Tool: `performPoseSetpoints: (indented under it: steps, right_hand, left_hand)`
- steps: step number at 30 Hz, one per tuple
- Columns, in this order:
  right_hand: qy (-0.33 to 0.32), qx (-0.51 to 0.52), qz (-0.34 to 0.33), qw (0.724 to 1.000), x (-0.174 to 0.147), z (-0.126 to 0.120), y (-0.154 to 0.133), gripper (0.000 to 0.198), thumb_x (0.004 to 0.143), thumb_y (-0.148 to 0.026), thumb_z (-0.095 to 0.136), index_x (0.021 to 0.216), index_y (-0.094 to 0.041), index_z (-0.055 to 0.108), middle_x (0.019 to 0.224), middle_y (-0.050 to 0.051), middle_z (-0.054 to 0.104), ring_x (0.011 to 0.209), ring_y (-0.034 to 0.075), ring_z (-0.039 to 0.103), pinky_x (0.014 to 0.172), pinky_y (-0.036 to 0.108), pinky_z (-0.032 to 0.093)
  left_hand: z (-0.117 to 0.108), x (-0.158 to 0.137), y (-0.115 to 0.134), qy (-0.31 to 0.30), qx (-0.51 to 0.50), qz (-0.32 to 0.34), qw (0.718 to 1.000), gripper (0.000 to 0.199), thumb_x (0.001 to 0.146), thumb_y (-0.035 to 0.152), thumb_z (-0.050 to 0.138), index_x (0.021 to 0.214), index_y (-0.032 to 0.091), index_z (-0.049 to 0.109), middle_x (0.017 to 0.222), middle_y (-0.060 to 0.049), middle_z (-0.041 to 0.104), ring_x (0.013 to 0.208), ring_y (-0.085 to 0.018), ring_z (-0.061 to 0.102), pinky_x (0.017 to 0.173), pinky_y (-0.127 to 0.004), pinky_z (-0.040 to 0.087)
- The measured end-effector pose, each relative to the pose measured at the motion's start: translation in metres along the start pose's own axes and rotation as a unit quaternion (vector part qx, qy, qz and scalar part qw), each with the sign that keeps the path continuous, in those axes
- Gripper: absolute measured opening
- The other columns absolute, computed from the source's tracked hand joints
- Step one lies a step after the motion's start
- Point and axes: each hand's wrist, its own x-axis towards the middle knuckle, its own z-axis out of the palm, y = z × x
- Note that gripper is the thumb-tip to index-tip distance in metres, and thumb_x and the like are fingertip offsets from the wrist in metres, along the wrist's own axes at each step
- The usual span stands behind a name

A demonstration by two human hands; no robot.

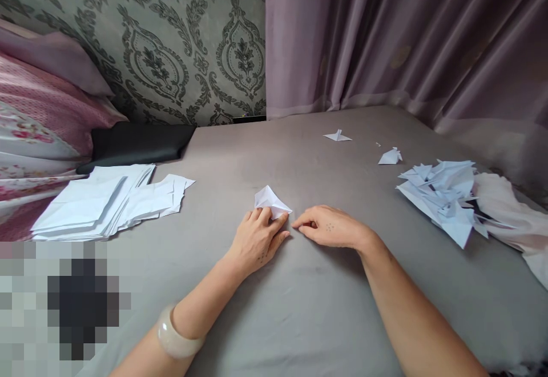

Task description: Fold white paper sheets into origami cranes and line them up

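Observation:
A small white folded paper [271,201] lies on the grey sheet in front of me, with creases and a pointed tip. My left hand [259,237] presses its lower edge down with curled fingers, and the thumb sticks out to the right. Part of the paper is hidden under those fingers. Just right of the paper's corner, my right hand [329,225] rests on the sheet. Its fingers are drawn together, the fingertips close to the corner but apart from it, and I see nothing in them.
Stacked white paper [85,205] lies at the left, near a black flat item [143,143]. Folded paper pieces [445,188] are heaped at the right beside a pale cloth [505,205]. Two single folded pieces, one a paper crane [338,136], sit farther back. A purple curtain [308,40] hangs behind.

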Motion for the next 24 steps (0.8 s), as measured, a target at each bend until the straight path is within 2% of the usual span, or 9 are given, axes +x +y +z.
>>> performPoseSetpoints:
  steps: [2, 4, 5, 8, 12, 15, 17, 20, 24]
  right_hand:
    - [0.013, 0.028, 0.007, 1.000, 0.006, 0.002, -0.008, 0.018, 0.083, -0.029, 0.051, 0.078, -0.026, 0.068, 0.074, -0.005, 0.062, 0.063, 0.009, 0.051, 0.059, 0.022, 0.035]
    - [0.092, 0.035, 0.037, 0.994, 0.014, 0.009, -0.016, 0.013, 0.082, -0.034, 0.057, 0.089, -0.027, 0.066, 0.087, -0.003, 0.063, 0.069, 0.010, 0.054, 0.064, 0.023, 0.038]
    - [0.112, 0.037, 0.037, 0.992, 0.017, 0.015, -0.019, 0.016, 0.081, -0.035, 0.060, 0.093, -0.027, 0.065, 0.092, -0.002, 0.062, 0.072, 0.011, 0.055, 0.066, 0.024, 0.039]
    - [0.127, 0.033, 0.031, 0.991, 0.024, 0.032, -0.023, 0.012, 0.085, -0.033, 0.057, 0.090, -0.025, 0.065, 0.095, 0.000, 0.060, 0.075, 0.011, 0.056, 0.066, 0.024, 0.040]
    - [0.133, 0.036, 0.023, 0.990, 0.026, 0.040, -0.022, 0.014, 0.088, -0.028, 0.052, 0.083, -0.023, 0.064, 0.092, 0.001, 0.059, 0.076, 0.012, 0.056, 0.066, 0.024, 0.040]
    - [0.129, 0.044, -0.008, 0.991, 0.024, 0.035, -0.022, 0.014, 0.088, -0.023, 0.050, 0.084, -0.023, 0.063, 0.093, 0.002, 0.058, 0.079, 0.012, 0.055, 0.067, 0.024, 0.041]
    - [0.117, 0.048, -0.036, 0.991, 0.021, 0.029, -0.023, 0.014, 0.087, -0.020, 0.049, 0.084, -0.022, 0.062, 0.093, 0.002, 0.058, 0.081, 0.013, 0.054, 0.069, 0.025, 0.040]
    - [0.097, 0.076, -0.059, 0.991, 0.018, 0.021, -0.025, 0.013, 0.086, -0.019, 0.049, 0.082, -0.022, 0.062, 0.093, 0.002, 0.058, 0.081, 0.013, 0.053, 0.071, 0.026, 0.040]
    - [0.091, 0.207, -0.052, 0.973, 0.019, 0.008, -0.028, 0.015, 0.084, -0.026, 0.053, 0.073, -0.019, 0.061, 0.087, 0.001, 0.059, 0.075, 0.012, 0.052, 0.069, 0.026, 0.041]
  left_hand:
    - [0.003, -0.002, -0.001, 0.028, -0.013, -0.005, 0.999, 0.031, 0.094, 0.035, 0.041, 0.116, 0.021, 0.058, 0.088, -0.008, 0.060, 0.081, -0.020, 0.055, 0.072, -0.032, 0.044]
    - [0.006, -0.003, -0.003, 0.065, -0.027, -0.014, 0.997, 0.024, 0.094, 0.028, 0.042, 0.106, 0.019, 0.061, 0.086, -0.006, 0.063, 0.080, -0.019, 0.057, 0.071, -0.030, 0.045]
    - [0.006, -0.004, -0.004, 0.081, -0.032, -0.017, 0.996, 0.022, 0.093, 0.026, 0.043, 0.101, 0.019, 0.062, 0.085, -0.005, 0.065, 0.079, -0.018, 0.058, 0.071, -0.029, 0.045]
    - [0.006, -0.005, -0.007, 0.118, -0.033, -0.020, 0.992, 0.018, 0.092, 0.020, 0.045, 0.088, 0.018, 0.062, 0.082, -0.004, 0.066, 0.074, -0.016, 0.059, 0.067, -0.027, 0.044]
    - [0.003, -0.004, -0.015, 0.195, 0.003, -0.055, 0.979, 0.016, 0.089, 0.016, 0.048, 0.098, 0.017, 0.061, 0.092, -0.008, 0.064, 0.078, -0.018, 0.056, 0.072, -0.028, 0.045]
    - [0.001, -0.003, -0.024, 0.240, 0.017, -0.069, 0.968, 0.025, 0.088, 0.013, 0.052, 0.112, 0.018, 0.059, 0.105, -0.010, 0.061, 0.084, -0.019, 0.054, 0.082, -0.032, 0.045]
    - [0.001, -0.004, -0.029, 0.253, 0.013, -0.067, 0.965, 0.030, 0.087, 0.012, 0.053, 0.115, 0.019, 0.058, 0.110, -0.010, 0.060, 0.088, -0.020, 0.053, 0.084, -0.033, 0.044]
    - [0.000, -0.004, -0.031, 0.255, -0.028, -0.059, 0.965, 0.028, 0.087, 0.010, 0.052, 0.110, 0.021, 0.063, 0.112, -0.009, 0.060, 0.089, -0.019, 0.051, 0.084, -0.032, 0.043]
    - [-0.006, -0.001, -0.025, 0.217, -0.207, -0.084, 0.950, 0.018, 0.089, 0.016, 0.051, 0.095, 0.020, 0.068, 0.096, -0.007, 0.065, 0.082, -0.017, 0.051, 0.079, -0.029, 0.043]
